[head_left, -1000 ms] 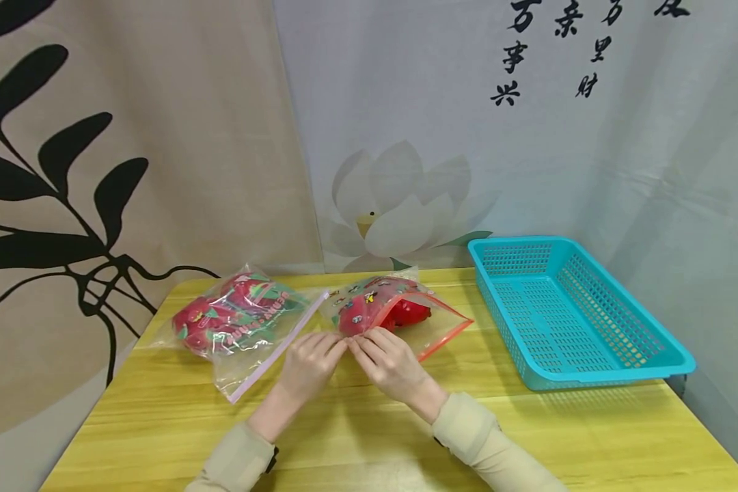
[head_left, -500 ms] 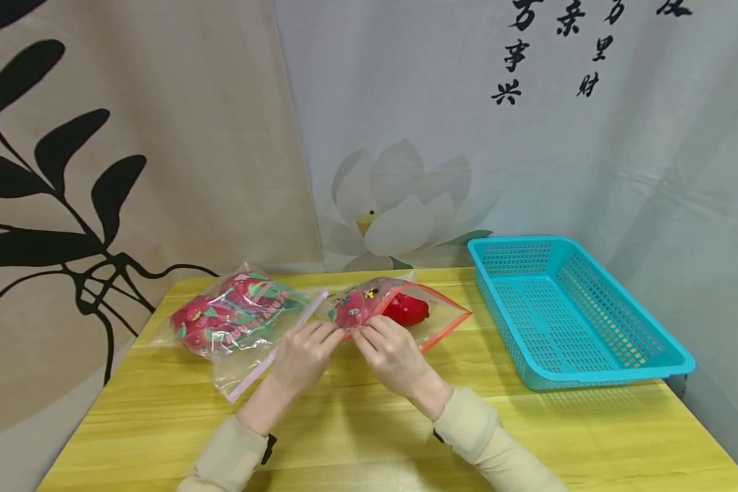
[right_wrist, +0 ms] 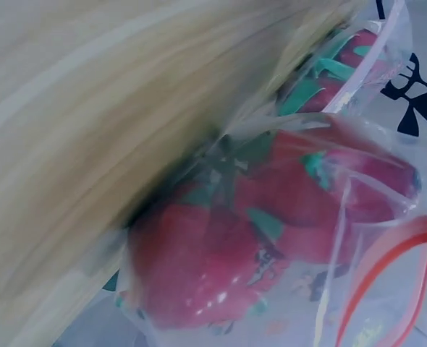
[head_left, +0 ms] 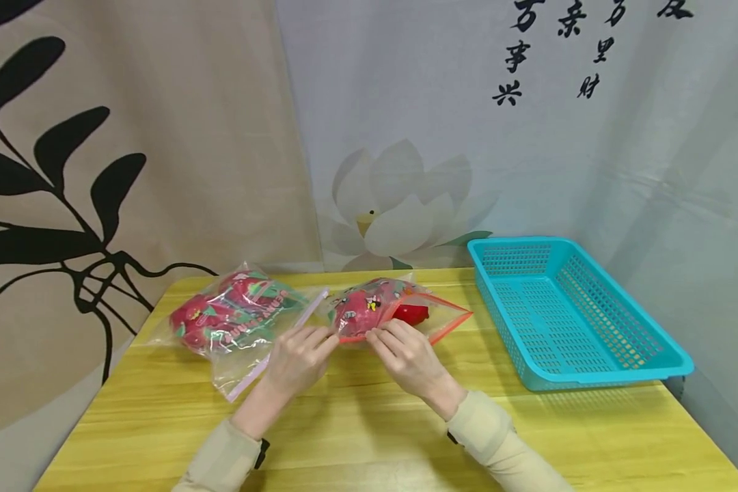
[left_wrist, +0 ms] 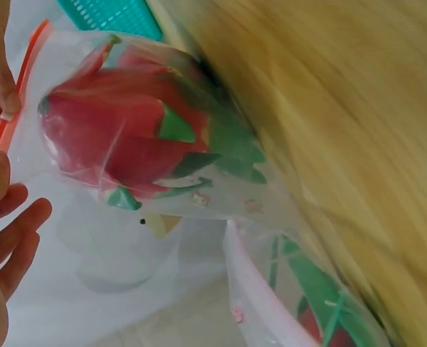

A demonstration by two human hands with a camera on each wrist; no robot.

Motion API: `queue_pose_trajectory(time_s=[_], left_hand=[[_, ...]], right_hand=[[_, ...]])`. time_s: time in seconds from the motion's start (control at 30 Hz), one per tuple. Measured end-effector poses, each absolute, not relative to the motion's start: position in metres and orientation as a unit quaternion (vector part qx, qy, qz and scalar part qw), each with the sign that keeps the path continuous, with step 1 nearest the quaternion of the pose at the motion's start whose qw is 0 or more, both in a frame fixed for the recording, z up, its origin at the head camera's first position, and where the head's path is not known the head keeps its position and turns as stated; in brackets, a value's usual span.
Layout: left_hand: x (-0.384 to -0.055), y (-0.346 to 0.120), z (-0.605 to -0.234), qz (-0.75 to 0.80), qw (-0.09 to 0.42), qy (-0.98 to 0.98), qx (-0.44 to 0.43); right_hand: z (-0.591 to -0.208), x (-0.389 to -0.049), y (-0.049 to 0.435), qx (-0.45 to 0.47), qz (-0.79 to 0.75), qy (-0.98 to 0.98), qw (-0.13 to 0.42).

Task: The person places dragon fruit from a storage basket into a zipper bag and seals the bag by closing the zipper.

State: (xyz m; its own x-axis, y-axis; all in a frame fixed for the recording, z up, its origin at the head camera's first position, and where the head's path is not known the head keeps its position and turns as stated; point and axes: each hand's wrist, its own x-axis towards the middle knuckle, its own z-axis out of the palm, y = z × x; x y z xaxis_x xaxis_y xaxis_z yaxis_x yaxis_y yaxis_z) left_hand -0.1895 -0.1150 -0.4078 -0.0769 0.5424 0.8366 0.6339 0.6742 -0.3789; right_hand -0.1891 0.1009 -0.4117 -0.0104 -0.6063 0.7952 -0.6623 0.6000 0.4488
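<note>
A clear zip bag [head_left: 369, 311] with a red-orange zip strip [left_wrist: 27, 87] lies in the middle of the table. It holds red fruit with green scales; one is a dragon fruit [left_wrist: 134, 123]. My left hand [head_left: 298, 359] pinches the left end of the strip between thumb and forefinger, its other fingers held loosely apart. Further right along the strip, my right hand [head_left: 408, 355] pinches it too. Beyond the right hand, the bag's mouth gapes and a red fruit [head_left: 412, 313] shows inside. In the right wrist view, only fingertips of the right hand show.
To the left lies a second clear bag [head_left: 240, 314] of red and green fruit, with a lilac zip strip [left_wrist: 260, 289]. A turquoise basket [head_left: 544, 379] stands on the right of the wooden table [head_left: 369, 444]. A printed cloth [head_left: 393, 102] hangs behind.
My hands have moved apart along the strip, the left going left and the right going right. Less of the red fruit shows through the bag's mouth.
</note>
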Motion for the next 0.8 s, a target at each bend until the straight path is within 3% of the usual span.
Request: queue_pose_trajectory(time_s=[0.47, 0.8], left_hand=[[-0.185, -0.131, -0.422, -0.06, 0.523, -0.743, -0.415], [-0.18, -0.135, -0.438, -0.072, 0.5, -0.75, -0.427]], right_hand=[[-0.425, -0.193, 0.123, 0.461, -0.003, -0.712, 0.529], [-0.438, -0.192, 0.128, 0.479, -0.029, -0.729, 0.488]])
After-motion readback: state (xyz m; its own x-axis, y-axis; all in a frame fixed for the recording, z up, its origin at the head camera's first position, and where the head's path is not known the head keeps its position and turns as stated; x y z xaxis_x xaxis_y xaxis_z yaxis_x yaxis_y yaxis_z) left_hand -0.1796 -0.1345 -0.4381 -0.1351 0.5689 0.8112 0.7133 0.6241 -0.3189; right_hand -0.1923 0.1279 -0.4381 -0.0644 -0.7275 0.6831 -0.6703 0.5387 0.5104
